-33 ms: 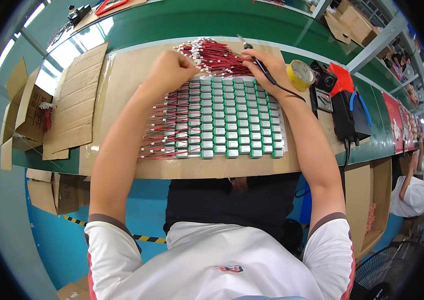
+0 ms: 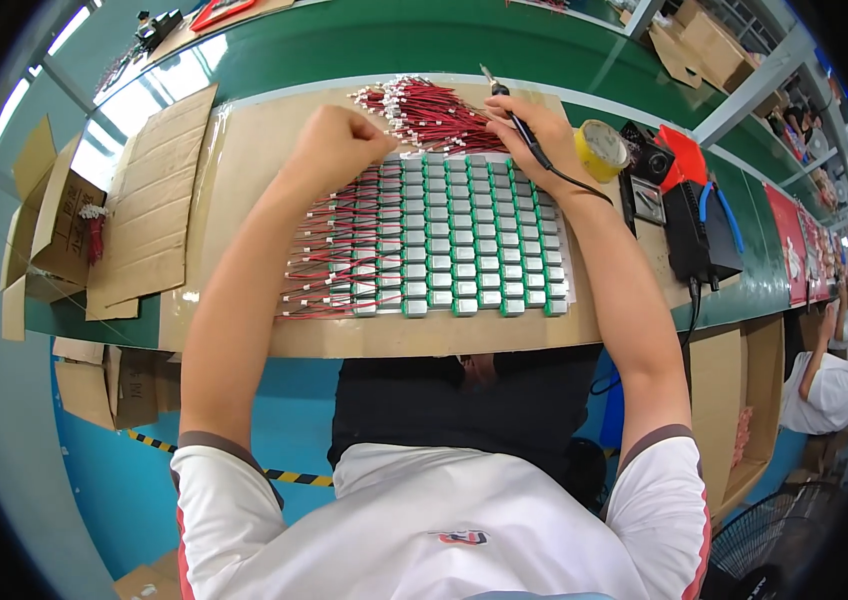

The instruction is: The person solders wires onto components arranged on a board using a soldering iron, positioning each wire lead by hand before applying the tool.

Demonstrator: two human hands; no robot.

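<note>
My right hand [image 2: 542, 135] grips a soldering iron [image 2: 516, 122], its tip pointing up and away and its cable trailing over my wrist. My left hand [image 2: 339, 145] is closed in a pinch at the far left corner of a block of small silver battery cells [image 2: 459, 215]; what is between the fingers is too small to make out. The cells stand in close rows with green strips at their ends. Red and black wires with white connectors [image 2: 329, 260] fan out from the left column. Beyond the cells lies a heap of similar red wire leads [image 2: 434, 115].
Right of my right hand stand a roll of yellow tape [image 2: 601, 150], a black soldering station [image 2: 701, 235] and blue-handled pliers [image 2: 724, 215]. Flat cardboard [image 2: 159, 200] and an open carton [image 2: 59, 220] are at the left. A fan [image 2: 774, 530] stands low at the right.
The soldering iron's tip has shifted very slightly up and to the right. My left hand stays almost where it was, and the cells and wires look the same.
</note>
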